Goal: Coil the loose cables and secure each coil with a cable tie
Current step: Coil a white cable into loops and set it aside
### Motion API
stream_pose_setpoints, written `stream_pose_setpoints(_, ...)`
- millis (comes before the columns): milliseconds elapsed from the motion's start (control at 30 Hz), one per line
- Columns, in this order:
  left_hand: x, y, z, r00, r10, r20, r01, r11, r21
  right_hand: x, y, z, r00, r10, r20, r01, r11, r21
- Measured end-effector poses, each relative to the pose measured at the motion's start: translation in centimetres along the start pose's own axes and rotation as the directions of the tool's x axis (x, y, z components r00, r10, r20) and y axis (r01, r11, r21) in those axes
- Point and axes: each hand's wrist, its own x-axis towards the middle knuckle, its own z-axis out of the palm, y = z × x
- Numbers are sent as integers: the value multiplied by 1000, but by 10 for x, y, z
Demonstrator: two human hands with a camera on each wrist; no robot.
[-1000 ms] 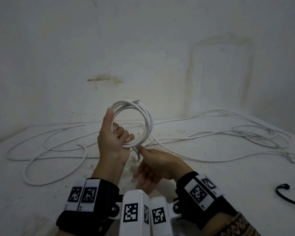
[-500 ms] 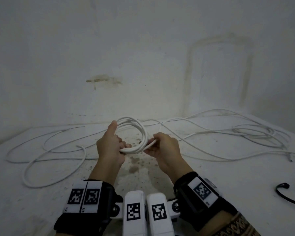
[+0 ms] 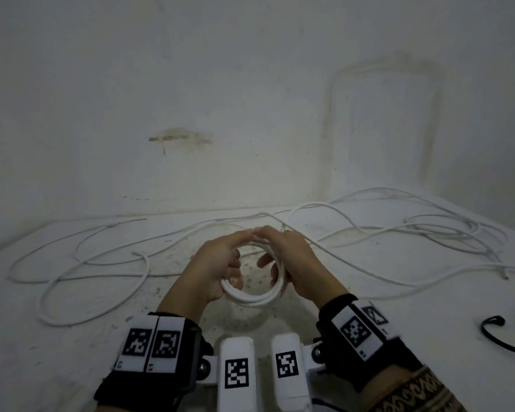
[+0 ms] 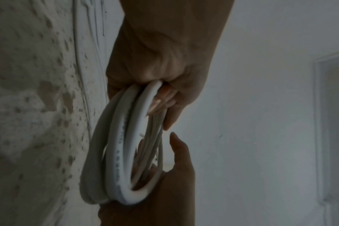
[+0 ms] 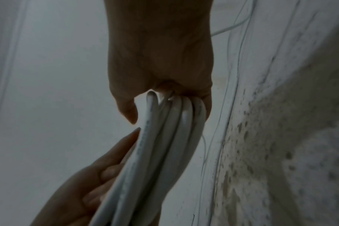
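Observation:
A small coil of thick white cable (image 3: 252, 300) hangs just above the stained white table (image 3: 72, 361), held between both hands. My left hand (image 3: 217, 267) grips its left side, fingers curled through the ring. My right hand (image 3: 295, 263) grips the right side, and the two hands' fingertips nearly meet at the far edge. In the left wrist view the left hand (image 4: 161, 97) curls round several turns of the coil (image 4: 118, 152), with the right hand (image 4: 176, 183) below. In the right wrist view the right hand (image 5: 161, 73) clamps the bundled turns (image 5: 164, 145). No cable tie is visible.
The coil's loose tail (image 3: 348, 251) runs right into a tangle of white cable (image 3: 446, 233) by the wall. More loose white cable (image 3: 101, 263) loops across the left of the table. A thin black cable (image 3: 494, 337) lies at the right edge.
The coil came down from upright in the left hand to lie nearly flat. The right hand rose from below and took hold of its right side.

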Motion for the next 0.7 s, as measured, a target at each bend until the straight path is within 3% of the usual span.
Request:
stream_pose_setpoints(200,2,-1,-2,999,8,37,-11,995,95,7,7,-2,1000,14,-21,-18,980,-197)
stream_pose_setpoints(267,1,-2,-3,998,26,52,-37,973,227,9,7,-5,1000,27,-14,-29,977,-213)
stream_pose_setpoints(367,2,-1,-8,993,-10,114,-34,924,381,7,5,-9,993,54,109,-23,963,-269)
stream_pose_setpoints(500,5,0,-7,997,-33,68,12,960,280,1,0,-8,958,114,263,-16,937,-348)
stream_pose_setpoints(633,12,-6,-8,983,174,51,-181,961,209,-4,-4,-7,925,145,352,-16,939,-344)
stream_pose_setpoints(700,15,-7,-10,933,359,41,-360,915,181,-6,-4,-6,914,143,380,-6,941,-339)
